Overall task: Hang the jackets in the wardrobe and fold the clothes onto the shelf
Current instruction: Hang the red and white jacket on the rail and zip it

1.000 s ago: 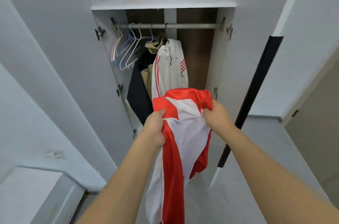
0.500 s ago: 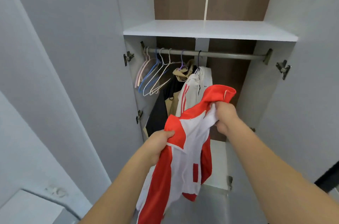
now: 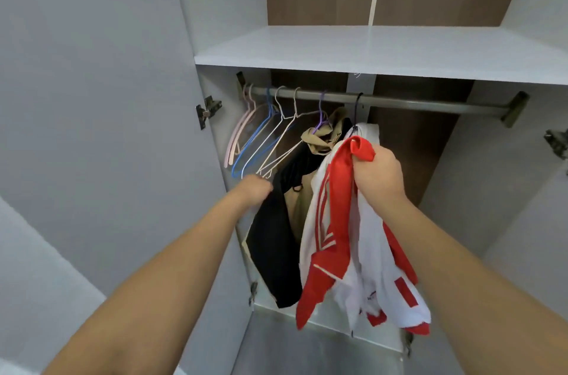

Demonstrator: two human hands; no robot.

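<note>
My right hand (image 3: 378, 178) grips a bunched red and white jacket (image 3: 341, 251), which hangs down in front of the open wardrobe. My left hand (image 3: 255, 188) has let go of it and reaches toward the empty wire hangers (image 3: 264, 141) at the left end of the rail (image 3: 415, 102). It is blurred, so I cannot tell how its fingers lie or whether it touches a hanger. On the rail hang a black garment (image 3: 276, 239), a tan one (image 3: 322, 136) and a white jacket with red stripes (image 3: 319, 208).
A white shelf (image 3: 384, 49) spans the wardrobe above the rail. The left door (image 3: 92, 98) stands open beside my left arm, with hinges (image 3: 207, 110) on its edge. The wardrobe's right wall (image 3: 507, 175) is close to my right arm.
My left hand released the red and white jacket and moved up toward the hangers. My right hand now holds the jacket alone, bunched and higher. The view has come closer to the wardrobe.
</note>
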